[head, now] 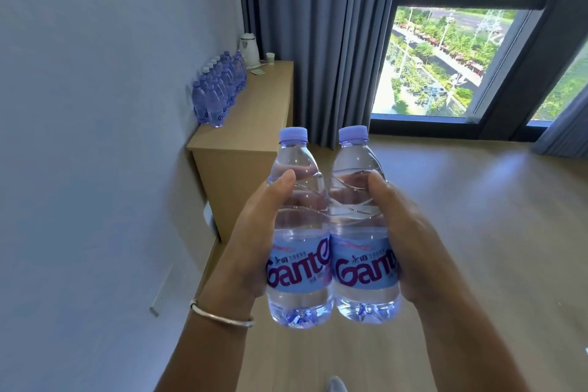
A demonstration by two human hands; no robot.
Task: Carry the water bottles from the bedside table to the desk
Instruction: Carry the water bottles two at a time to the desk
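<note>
Head view shows, nearest, two full bottles carried upright and pressed side by side, their labels touching. The left hand (254,232) wraps the left bottle (297,232), thumb laid across its shoulder and fingers curled behind; a bangle (219,317) sits on that wrist. The right hand (404,232) grips the right bottle (362,226) the same way. Both caps are on.

Beyond them lies bare wood floor (445,232), then the desk (254,124) against the left wall, still some way ahead. A double row of bottles (219,89) already lines its wall side; a kettle (249,51) and a cup (270,58) stand at the far end. Curtains (318,41) and a window (445,67) close the far side.

The risk I see is at set-down: the free strip of desk is the right edge and near corner, so a bottle placed too close to the rim could tip off, and a careless nudge into the packed row could topple several like skittles. The thin bodies may also buckle and slip if squeezed unevenly while walking.
</note>
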